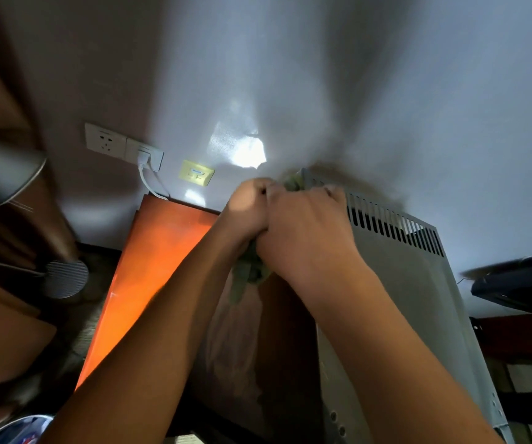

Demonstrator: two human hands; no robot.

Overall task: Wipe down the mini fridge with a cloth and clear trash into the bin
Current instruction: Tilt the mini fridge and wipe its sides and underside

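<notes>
1. Here, both hands meet in the middle of the view. The left hand (248, 206) is curled into a fist around one end of a crumpled grey-green cloth (248, 274), and the right hand (303, 232) curls over the same cloth just beside it, knuckles touching.
2. A loose tail of cloth hangs below the two fists; another bit shows above them, touching the top corner of the fridge.
3. The grey metal mini fridge (412, 283), with a row of vent slots along its upper edge, stands to the right, seemingly turned so its back panel faces the person. The right hand rests against its top corner.
4. Left of the fridge stands a glossy orange panel (149, 267), near white wall sockets (123, 145) with a plug in one.
5. At the bottom left edge, a round metal-rimmed bin (17, 429) shows, with something coloured inside; blurred, so I cannot tell what.
6. Judging progress: wiping appears under way at the fridge's top rear corner. How much surface is done cannot be told. No trash shows in either hand.
</notes>
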